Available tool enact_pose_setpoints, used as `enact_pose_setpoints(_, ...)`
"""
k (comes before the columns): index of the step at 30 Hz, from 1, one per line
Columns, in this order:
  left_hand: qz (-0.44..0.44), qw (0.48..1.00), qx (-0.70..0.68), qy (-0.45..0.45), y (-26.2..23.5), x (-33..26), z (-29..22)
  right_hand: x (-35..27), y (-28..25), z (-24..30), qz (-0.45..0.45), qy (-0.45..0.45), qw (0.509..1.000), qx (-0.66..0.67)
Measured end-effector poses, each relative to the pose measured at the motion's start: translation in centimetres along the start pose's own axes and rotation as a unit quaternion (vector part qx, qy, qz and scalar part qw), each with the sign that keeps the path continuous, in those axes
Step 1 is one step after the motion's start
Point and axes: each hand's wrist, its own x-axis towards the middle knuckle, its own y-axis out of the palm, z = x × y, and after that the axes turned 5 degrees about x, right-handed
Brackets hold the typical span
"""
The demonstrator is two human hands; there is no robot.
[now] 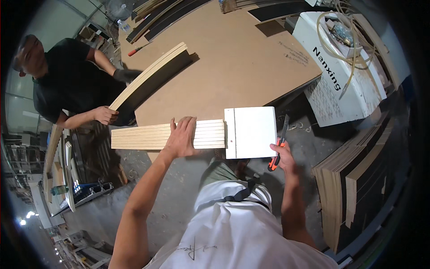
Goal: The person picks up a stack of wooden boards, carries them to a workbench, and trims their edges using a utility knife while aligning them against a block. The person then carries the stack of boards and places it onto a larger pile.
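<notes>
My left hand [181,138] lies across a stack of pale wooden strips [141,137], its fingers over the far edge and its palm at the near edge, gripping it. The stack lies at the near edge of the brown table. Touching its right end is a flat white panel [251,132] with a dark line near its left side. My right hand [285,156] is closed around an orange and black utility knife [277,158], its blade out and pointing away from me. The right thumb rests at the panel's right edge; whether fingers support it underneath is hidden.
At the left, a person in black [67,85] holds a curved stack of boards [154,76] over the brown table [224,58]. A red-handled tool [136,50] lies beyond. Right of the table stand a white box [329,76] with hoses and several leaning dark-faced boards [354,184].
</notes>
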Motion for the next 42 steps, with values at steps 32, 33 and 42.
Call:
enact_pose_setpoints(32,0.038,0.999,0.021,-0.003,-0.4,1.6,-0.6,12.8,-0.6,8.0,-0.178,-0.069,0.981,0.035)
enact_pose_setpoints(33,0.048,0.998,0.033,-0.017,0.0,1.8,-0.9,13.9,-0.8,7.9,-0.208,-0.057,0.976,0.014)
enact_pose_setpoints(42,-0.023,1.0,-0.013,0.017,0.5,1.7,-0.4,5.3,-0.7,-4.4,-0.218,0.009,0.958,0.186)
